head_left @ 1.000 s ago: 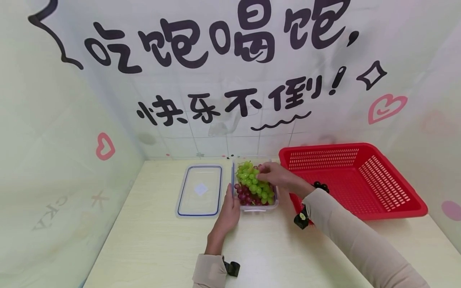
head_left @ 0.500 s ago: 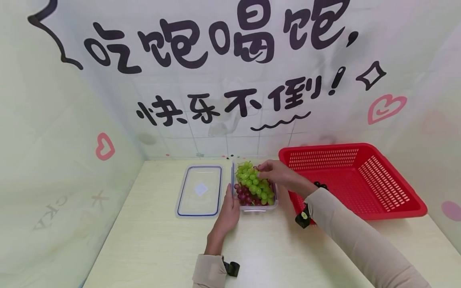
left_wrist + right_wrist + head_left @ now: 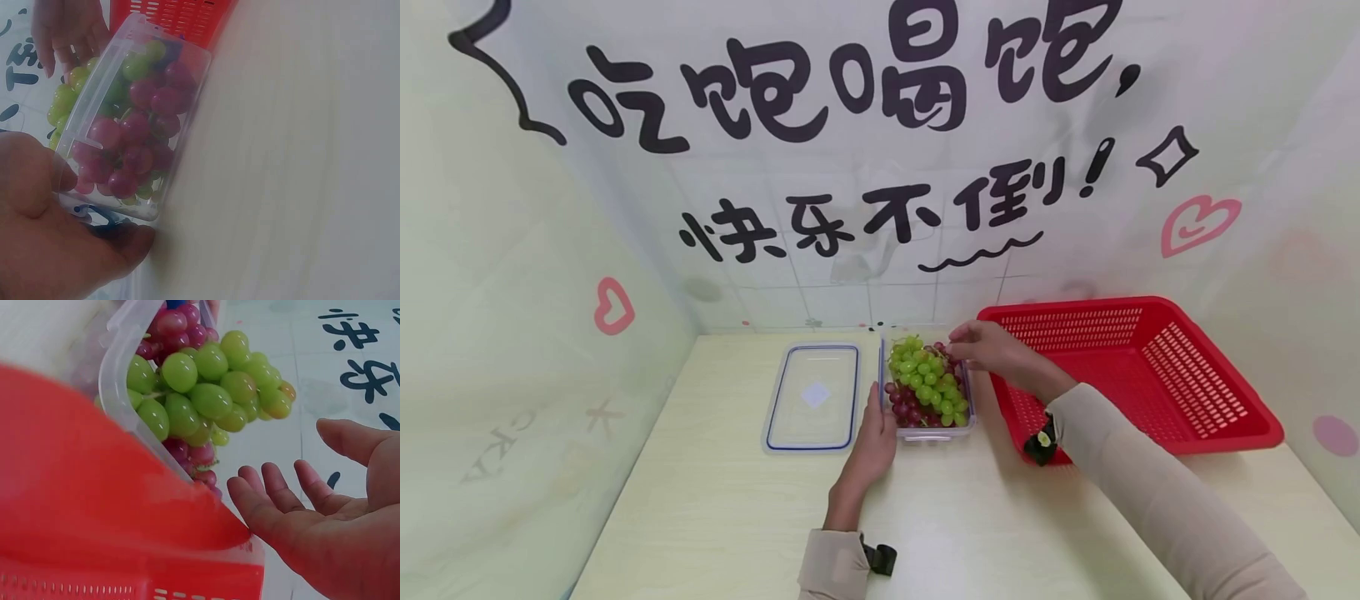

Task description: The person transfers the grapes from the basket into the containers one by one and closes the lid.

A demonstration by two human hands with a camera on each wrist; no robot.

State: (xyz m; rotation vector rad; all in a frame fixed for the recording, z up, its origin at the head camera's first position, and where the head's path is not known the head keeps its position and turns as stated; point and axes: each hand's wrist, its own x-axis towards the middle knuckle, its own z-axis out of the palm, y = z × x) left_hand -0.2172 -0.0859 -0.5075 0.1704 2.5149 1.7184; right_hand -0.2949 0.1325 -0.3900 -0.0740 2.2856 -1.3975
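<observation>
A clear plastic food container [image 3: 936, 433] on the table holds red grapes [image 3: 906, 410], with a bunch of green grapes [image 3: 942, 392] heaped on top and rising above the rim. My left hand [image 3: 872, 442] grips its left side, thumb at the near corner and fingers along the wall by a hanging clip [image 3: 103, 219]. My right hand [image 3: 996, 352] is over the container's back right rim. Seen from the right wrist, its fingers [image 3: 269, 519] are spread, loosely bent and hold nothing, a gap away from the green grapes [image 3: 212, 400].
A blue-edged clear lid [image 3: 812, 396] lies flat left of the container. Close on the right stands a red perforated basket [image 3: 1090, 325], its left rim under my right forearm. A printed wall sheet [image 3: 820, 292] rises behind the table.
My right hand has let go of the green grapes and drawn slightly back to the right. The bunch stays in the container. My left hand keeps its place.
</observation>
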